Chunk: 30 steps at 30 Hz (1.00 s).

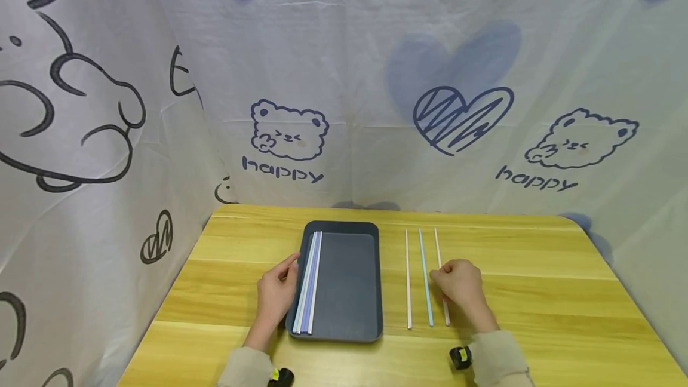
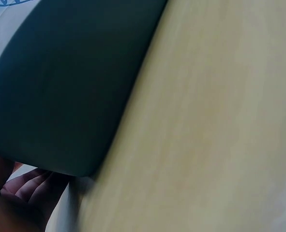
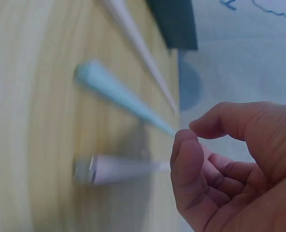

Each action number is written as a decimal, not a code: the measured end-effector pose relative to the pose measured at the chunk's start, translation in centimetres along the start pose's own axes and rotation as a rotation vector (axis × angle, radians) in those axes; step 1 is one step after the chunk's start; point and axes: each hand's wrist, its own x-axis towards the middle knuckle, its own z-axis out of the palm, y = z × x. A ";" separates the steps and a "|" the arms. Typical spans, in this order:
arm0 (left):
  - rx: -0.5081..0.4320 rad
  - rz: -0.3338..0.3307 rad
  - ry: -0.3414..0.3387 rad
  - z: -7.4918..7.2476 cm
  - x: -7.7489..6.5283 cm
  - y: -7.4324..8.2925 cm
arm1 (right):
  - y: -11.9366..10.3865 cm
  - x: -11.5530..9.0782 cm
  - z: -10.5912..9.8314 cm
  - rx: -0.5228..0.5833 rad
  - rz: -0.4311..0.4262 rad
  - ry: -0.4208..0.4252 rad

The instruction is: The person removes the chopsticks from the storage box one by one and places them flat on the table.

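Observation:
My left hand (image 1: 278,292) grips the left rim of a dark grey rectangular tray (image 1: 346,332); in the left wrist view the tray's wall (image 2: 75,96) hides its fingertips. Several thin sticks (image 1: 308,285), white, light blue and violet, lie side by side along the tray's left side. To the right of the tray, a pink stick (image 1: 408,285), a blue stick (image 1: 426,285) and another pale pink stick (image 1: 445,312) lie spaced apart on the table. My right hand (image 1: 459,282) hovers over the rightmost one, thumb and index fingertips close together with nothing visible between them.
The wooden table (image 1: 548,291) runs back to a white cloth (image 1: 371,166) printed with hearts and bears. Another side of the cloth (image 1: 107,226) stands along the table's left edge. A small black device (image 1: 460,358) sits at the right wrist.

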 end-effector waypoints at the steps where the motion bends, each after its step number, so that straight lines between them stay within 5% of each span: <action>1: 0.000 -0.001 0.000 0.0 0.0 0.0 | -0.4 0.0 0.1 0.020 -0.006 -0.006; 15: 0.000 -0.005 -0.006 0.0 0.0 0.1 | -5.5 -0.5 3.5 0.330 0.013 -0.054; 30: -0.005 -0.017 -0.016 -0.1 -0.1 0.3 | -8.5 -1.5 6.4 0.371 -0.059 -0.090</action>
